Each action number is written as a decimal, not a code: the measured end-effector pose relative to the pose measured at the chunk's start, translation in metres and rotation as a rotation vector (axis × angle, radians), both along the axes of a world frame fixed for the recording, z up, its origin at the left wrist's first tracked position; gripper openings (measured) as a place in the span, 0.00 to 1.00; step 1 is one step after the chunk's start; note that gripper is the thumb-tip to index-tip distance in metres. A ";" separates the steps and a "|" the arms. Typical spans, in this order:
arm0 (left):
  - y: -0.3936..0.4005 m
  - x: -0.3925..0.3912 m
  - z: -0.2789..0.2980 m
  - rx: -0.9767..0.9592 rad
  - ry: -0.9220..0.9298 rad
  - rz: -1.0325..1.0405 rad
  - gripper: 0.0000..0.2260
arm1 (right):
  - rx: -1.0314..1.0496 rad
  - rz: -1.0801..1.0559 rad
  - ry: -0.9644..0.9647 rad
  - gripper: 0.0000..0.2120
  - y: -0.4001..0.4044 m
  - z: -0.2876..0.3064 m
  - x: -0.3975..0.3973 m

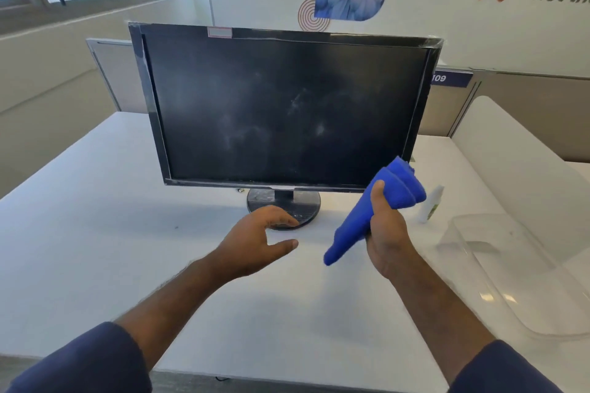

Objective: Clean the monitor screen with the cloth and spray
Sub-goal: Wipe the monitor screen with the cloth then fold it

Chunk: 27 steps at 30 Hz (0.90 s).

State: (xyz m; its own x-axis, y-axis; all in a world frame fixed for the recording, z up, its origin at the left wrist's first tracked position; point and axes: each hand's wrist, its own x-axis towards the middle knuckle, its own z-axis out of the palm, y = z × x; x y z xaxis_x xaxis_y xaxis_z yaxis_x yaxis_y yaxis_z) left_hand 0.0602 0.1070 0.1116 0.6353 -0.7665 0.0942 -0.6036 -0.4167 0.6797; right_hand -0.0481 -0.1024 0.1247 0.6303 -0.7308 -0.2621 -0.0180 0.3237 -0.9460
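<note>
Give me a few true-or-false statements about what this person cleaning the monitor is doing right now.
1. The right hand grips a folded blue cloth. True.
2. The left hand holds the spray bottle. False: it is open and empty; the small white spray bottle stands on the white table.
3. The black monitor screen shows pale smudges. True.
4. The cloth is pressed against the screen. False: it is held in front of the screen's lower right corner.

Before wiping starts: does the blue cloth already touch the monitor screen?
Apart. The head view shows the blue cloth gripped in the right hand, mostly below the monitor screen.
</note>
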 end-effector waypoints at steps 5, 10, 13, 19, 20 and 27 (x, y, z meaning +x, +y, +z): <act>0.036 0.054 0.011 -0.015 -0.298 0.195 0.21 | -0.126 -0.071 -0.024 0.18 0.007 0.028 0.021; 0.065 0.112 0.024 0.053 -0.543 0.276 0.29 | -0.180 -0.199 -0.083 0.12 0.024 0.042 0.052; 0.078 0.147 0.038 0.067 -0.667 0.306 0.31 | -0.159 -0.268 -0.098 0.14 0.030 0.047 0.071; 0.075 0.206 0.086 0.057 -0.850 0.355 0.33 | -0.230 -0.306 -0.103 0.26 0.031 0.054 0.097; 0.071 0.214 0.095 0.045 -0.870 0.371 0.33 | -0.242 -0.300 -0.104 0.28 0.030 0.055 0.102; 0.044 0.256 0.145 0.009 -0.919 0.477 0.34 | -0.441 -0.355 -0.189 0.25 0.024 0.068 0.143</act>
State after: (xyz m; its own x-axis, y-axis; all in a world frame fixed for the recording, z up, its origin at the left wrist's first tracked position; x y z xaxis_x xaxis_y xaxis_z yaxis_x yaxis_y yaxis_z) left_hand 0.3167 0.1512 0.2569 0.5588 -0.4576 0.6916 -0.6590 -0.7513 0.0354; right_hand 0.0949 -0.0788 0.1925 0.3340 -0.9195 0.2070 0.2009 -0.1451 -0.9688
